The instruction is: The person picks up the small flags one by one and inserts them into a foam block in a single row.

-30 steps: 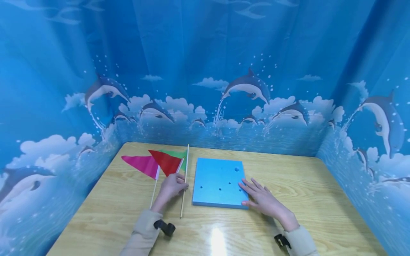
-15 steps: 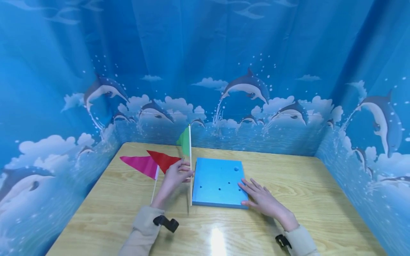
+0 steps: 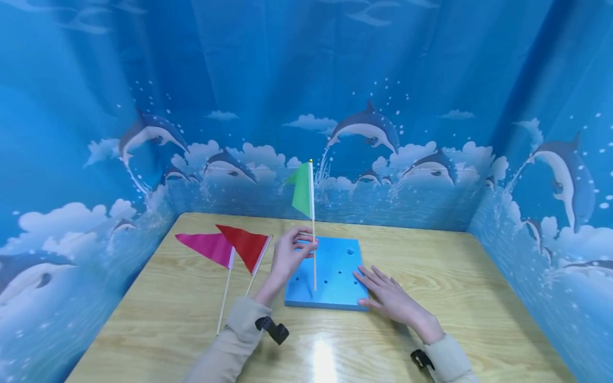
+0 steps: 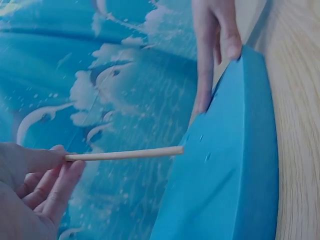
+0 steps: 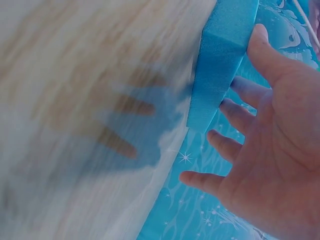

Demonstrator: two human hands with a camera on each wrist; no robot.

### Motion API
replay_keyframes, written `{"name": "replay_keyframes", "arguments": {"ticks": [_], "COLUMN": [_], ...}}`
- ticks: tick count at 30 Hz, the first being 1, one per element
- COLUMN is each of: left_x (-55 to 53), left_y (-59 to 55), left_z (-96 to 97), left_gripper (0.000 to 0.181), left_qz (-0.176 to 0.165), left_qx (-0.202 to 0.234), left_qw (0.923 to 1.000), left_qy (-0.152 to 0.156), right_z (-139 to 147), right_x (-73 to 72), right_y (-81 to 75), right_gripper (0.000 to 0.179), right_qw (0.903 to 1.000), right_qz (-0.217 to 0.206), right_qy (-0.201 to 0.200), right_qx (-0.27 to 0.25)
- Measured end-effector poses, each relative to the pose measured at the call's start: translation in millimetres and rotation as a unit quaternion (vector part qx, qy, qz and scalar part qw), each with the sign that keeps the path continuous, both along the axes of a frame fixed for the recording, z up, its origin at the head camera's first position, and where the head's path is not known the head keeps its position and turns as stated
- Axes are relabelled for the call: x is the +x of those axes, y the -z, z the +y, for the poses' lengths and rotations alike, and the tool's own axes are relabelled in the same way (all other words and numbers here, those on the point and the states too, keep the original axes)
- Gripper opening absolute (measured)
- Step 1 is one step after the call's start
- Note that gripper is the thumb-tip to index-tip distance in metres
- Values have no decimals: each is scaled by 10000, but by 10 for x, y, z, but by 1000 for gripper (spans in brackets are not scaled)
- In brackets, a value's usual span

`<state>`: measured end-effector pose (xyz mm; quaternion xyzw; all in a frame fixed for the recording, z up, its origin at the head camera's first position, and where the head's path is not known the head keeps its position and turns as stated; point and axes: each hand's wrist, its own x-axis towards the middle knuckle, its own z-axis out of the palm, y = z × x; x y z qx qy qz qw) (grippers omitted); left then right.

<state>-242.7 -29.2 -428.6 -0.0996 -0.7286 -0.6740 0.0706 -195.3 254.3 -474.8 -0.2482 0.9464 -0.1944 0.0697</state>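
Note:
My left hand (image 3: pixel 290 254) pinches the thin wooden stick of a green pennant flag (image 3: pixel 301 190) between thumb and fingers. The flag stands upright, its lower stick end over the blue foam board (image 3: pixel 330 296); in the left wrist view the stick (image 4: pixel 135 154) ends a little above the board's face. Small round holes dot the board's top. My right hand (image 3: pixel 390 298) lies with spread, straight fingers on the board's right edge. In the right wrist view its thumb (image 5: pixel 262 42) and fingertips are at the board's side (image 5: pixel 217 65).
Left of the board, a red pennant flag (image 3: pixel 245 244) and a magenta one (image 3: pixel 210 248) lie on the wooden table (image 3: pixel 431 255), their sticks pointing toward the front. A blue dolphin-print curtain (image 3: pixel 268 106) closes off the back and both sides.
My left hand has lifted the green flag from the table beside the red one, turned it upright and carried it right, over the board. My right hand has stayed at the board's edge.

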Motion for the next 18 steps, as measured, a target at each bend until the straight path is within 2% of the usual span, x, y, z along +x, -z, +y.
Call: {"name": "replay_keyframes", "arguments": {"ticks": [3, 10, 15, 18], "left_x": [-37, -62, -74, -73], "left_y": [1, 21, 86, 137], "left_z": [163, 551, 783, 895], "left_gripper": [29, 26, 24, 21], "left_qz": [225, 754, 917, 1005], "left_qx": [58, 48, 193, 120], "left_qw": [9997, 9971, 9956, 9948], "left_qy": [95, 65, 97, 54], "right_z": [11, 9, 12, 18], "right_x": [-10, -10, 8, 11], "right_y": [9, 19, 18, 22], "right_gripper": [70, 68, 66, 65], "right_qw": [10000, 9998, 9995, 9994], "right_qz": [59, 199, 277, 301], "right_qy": [-10, -30, -50, -55], "right_qx": [37, 97, 118, 157]}}
